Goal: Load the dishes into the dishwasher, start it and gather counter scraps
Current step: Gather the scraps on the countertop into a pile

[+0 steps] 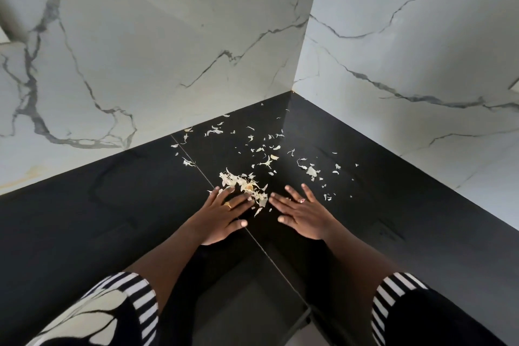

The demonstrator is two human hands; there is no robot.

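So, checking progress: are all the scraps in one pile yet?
No: beyond the pile, loose scraps lie scattered across the counter.

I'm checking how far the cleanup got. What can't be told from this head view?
Dishwasher and dishes: outside the head view; loading or start cannot be judged.
Any scraps under the left hand and right hand: hidden by the palms.
What the pale scraps are: too small to tell.
Counter farther left and right: cut off by the frame's edges.
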